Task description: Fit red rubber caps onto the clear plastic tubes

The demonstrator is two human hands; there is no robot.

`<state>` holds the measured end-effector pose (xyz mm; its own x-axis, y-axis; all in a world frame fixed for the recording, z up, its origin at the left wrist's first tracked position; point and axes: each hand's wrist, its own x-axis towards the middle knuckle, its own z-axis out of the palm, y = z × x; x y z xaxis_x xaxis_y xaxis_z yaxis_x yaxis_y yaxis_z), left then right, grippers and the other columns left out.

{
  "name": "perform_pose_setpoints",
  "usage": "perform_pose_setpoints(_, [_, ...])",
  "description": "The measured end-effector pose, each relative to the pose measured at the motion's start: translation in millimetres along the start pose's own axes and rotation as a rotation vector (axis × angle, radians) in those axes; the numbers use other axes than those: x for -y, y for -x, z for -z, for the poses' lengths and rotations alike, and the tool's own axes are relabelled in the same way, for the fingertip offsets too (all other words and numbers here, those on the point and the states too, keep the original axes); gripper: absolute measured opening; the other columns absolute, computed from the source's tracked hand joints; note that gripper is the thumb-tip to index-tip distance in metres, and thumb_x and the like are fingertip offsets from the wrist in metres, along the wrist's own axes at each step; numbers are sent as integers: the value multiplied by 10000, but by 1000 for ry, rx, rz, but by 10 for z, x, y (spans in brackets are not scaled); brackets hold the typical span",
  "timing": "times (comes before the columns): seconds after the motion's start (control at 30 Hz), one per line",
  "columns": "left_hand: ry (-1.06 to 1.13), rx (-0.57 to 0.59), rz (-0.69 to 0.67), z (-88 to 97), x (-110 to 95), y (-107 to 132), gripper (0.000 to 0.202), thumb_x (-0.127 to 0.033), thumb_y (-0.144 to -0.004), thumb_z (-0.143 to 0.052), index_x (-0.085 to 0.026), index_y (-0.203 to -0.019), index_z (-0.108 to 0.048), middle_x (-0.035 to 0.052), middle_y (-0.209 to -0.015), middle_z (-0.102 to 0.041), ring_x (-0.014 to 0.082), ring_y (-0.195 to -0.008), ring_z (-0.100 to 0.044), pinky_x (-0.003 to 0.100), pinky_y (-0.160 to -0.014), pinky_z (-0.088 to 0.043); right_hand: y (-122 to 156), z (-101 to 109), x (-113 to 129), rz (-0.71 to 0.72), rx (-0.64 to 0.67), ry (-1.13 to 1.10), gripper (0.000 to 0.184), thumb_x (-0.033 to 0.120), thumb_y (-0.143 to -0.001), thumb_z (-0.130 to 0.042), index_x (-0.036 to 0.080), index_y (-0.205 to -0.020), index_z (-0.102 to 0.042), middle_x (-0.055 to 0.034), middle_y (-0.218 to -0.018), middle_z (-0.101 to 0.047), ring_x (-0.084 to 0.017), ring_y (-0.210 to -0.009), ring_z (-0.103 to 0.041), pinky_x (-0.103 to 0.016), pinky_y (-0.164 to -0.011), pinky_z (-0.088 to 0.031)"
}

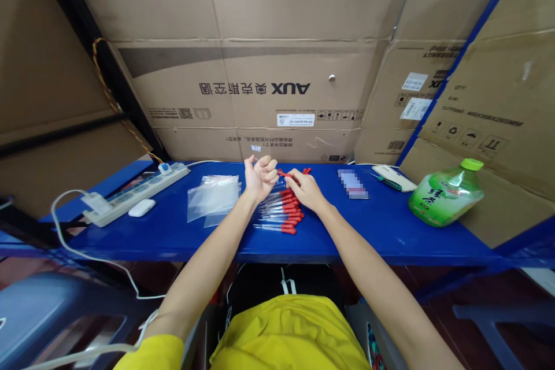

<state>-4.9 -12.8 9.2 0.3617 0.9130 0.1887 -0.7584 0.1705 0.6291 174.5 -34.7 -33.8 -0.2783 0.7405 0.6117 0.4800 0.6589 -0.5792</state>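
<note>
Red-topped droppers [284,206] lie on the table [355,231], likely light and slick, best held by the soft top [288,230]; right hand [304,188] pinches one there, left hand [261,178] curls in, its hold unclear

You face a wall of brown cardboard [277,11] (its large print [290,88] reads AUX) behind a blue tabletop [381,237], with more cardboard panels [498,75] to your left and right, a dark post [89,46] at left, a blue stool [39,306] and a reddish floor [407,278] below.
</note>
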Motion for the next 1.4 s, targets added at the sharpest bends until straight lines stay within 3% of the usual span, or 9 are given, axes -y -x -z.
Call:
perform_pose_setpoints(0.37, [24, -11, 29, 31, 20, 4, 431, -513, -1007, -356, -217, -716, -241, -67, -616, -238, 58, -408, -116, 231, -400, -175, 10, 31, 55, 73, -19, 64, 375, 475, -1053, -410, 229, -880, -635, -32, -761, -666, -176, -683, -597, -266, -652, -400])
perform_pose_setpoints(0.7, [29, 12, 58, 19, 13, 14, 423, -510, -1018, -307, -218, -722, -232, -69, -627, -212, 59, -412, -93, 229, -397, -164, 9, 30, 90, 119, -22, 87, 416, 486, -1064, -374, 231, -816, -592, -36, -724, -615, -185, -672, -570, -288, -684, -404])
perform_pose_setpoints(0.87, [22, -9, 64, 17, 16, 15, 439, -530, -1008, -344, -218, -719, -237, -70, -619, -231, 56, -400, -122, 229, -396, -177, 16, 19, 71, 140, -32, 100, 377, 426, -1063, -406, 232, -780, -562, -28, -710, -586, -182, -655, -543, -292, -681, -384])
perform_pose_setpoints(1.17, [180, 48, 136, 1, 42, 22, 419, -504, -1022, -292, -219, -721, -228, -71, -608, -227, 58, -375, -128, 231, -386, -144, 18, 8, 26, 176, -55, 116, 336, 380, -1076, -399, 219, -824, -551, -16, -725, -567, -161, -658, -521, -282, -667, -373])
perform_pose_setpoints(1.4, [272, 43, 96, 40, 33, 9, 413, -494, -1013, -332, -219, -723, -228, -69, -610, -226, 61, -367, -170, 233, -388, -139, 10, -13, 48, 221, -58, 115, 327, 348, -1070, -427, 215, -781, -504, -7, -700, -535, -152, -636, -491, -285, -651, -359])
